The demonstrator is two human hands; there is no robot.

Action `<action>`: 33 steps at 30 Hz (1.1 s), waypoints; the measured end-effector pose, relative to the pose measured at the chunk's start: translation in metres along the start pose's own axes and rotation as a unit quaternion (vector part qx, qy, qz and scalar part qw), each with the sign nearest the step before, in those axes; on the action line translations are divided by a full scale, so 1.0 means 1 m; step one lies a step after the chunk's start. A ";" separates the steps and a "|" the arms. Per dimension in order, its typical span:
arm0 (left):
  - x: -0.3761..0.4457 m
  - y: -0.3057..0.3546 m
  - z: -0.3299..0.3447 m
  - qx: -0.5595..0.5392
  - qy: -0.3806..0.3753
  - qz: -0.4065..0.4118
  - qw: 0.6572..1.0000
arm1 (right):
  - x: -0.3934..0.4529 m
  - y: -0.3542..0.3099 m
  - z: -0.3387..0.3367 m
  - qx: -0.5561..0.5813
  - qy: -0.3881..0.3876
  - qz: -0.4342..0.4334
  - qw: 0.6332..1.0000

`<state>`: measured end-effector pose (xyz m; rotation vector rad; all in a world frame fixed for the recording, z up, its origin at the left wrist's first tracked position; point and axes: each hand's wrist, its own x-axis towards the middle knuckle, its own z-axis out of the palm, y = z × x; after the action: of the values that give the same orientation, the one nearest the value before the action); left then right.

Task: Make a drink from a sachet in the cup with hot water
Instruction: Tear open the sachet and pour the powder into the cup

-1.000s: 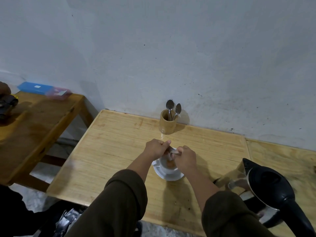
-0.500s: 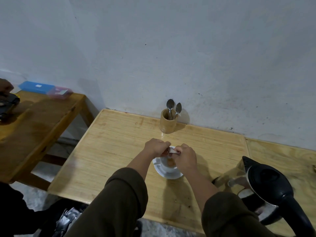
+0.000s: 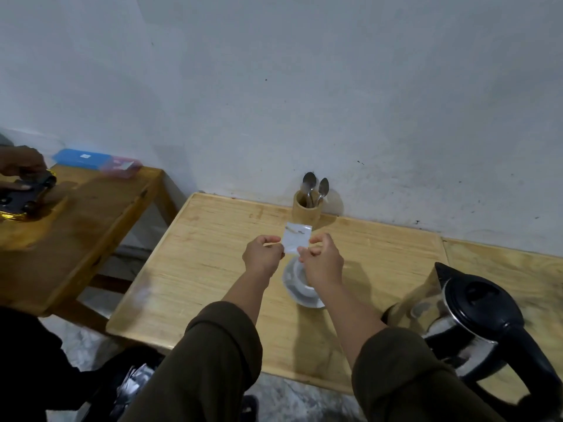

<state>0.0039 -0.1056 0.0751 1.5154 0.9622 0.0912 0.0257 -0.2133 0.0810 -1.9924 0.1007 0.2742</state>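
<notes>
At the far left, another person's hand [image 3: 21, 166] rests on a dark object on a darker wooden side table [image 3: 76, 233], where a flat blue plastic box [image 3: 83, 158] lies by the wall; none of this belongs to the task. On the pale wooden table [image 3: 198, 269] the person's left hand [image 3: 263, 257] pinches the left edge of a small square silvery-white sachet [image 3: 297, 240] between thumb and fingers, and the right hand [image 3: 323, 263] pinches its lower right corner in the same way, so the sachet is held flat and upright in the air just above the white ceramic cup [image 3: 301, 277] on its white saucer [image 3: 304, 296]. The step in hand appears to be emptying or checking the sachet over the cup; whether it is already torn open cannot be told, and the right hand hides the cup's contents. Behind them, a round bamboo holder [image 3: 306, 210] against the wall contains two metal spoons [image 3: 316, 190], bowls up. At the right stands a steel electric kettle with a black lid and handle [image 3: 463, 324], lid shut. The next move probably calls for freeing one hand to set the sachet aside, then lifting the kettle by its handle and pouring steadily into the small cup.
</notes>
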 end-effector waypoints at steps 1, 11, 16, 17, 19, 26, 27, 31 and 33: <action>0.000 -0.001 -0.004 0.019 0.005 0.015 1.000 | -0.003 0.000 0.008 -0.025 -0.001 -0.001 1.000; 0.054 -0.044 -0.054 0.191 0.003 0.117 0.975 | -0.012 -0.001 0.093 -0.176 -0.029 0.033 0.983; 0.083 -0.073 -0.061 0.222 -0.038 0.097 0.970 | -0.002 0.028 0.131 -0.274 -0.055 0.041 0.959; 0.087 -0.078 -0.060 0.224 -0.044 0.093 0.969 | 0.000 0.035 0.136 -0.289 -0.052 0.038 0.955; 0.092 -0.087 -0.059 0.223 -0.054 0.085 0.970 | 0.005 0.047 0.143 -0.306 -0.045 0.033 0.950; 0.096 -0.099 -0.056 0.278 -0.073 0.090 0.953 | 0.007 0.067 0.152 -0.329 -0.024 0.038 0.943; 0.096 -0.099 -0.057 0.290 -0.073 0.091 0.950 | 0.007 0.067 0.153 -0.343 -0.025 0.035 0.938; 0.098 -0.100 -0.060 0.312 -0.070 0.107 0.941 | 0.003 0.063 0.153 -0.363 -0.018 0.010 0.932; 0.095 -0.098 -0.062 0.325 -0.067 0.128 0.935 | -0.001 0.060 0.151 -0.367 -0.016 -0.013 0.930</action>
<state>-0.0191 -0.0120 -0.0399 2.2227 0.7072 -0.1620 -0.0086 -0.1026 -0.0322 -2.7292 -0.0636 0.3624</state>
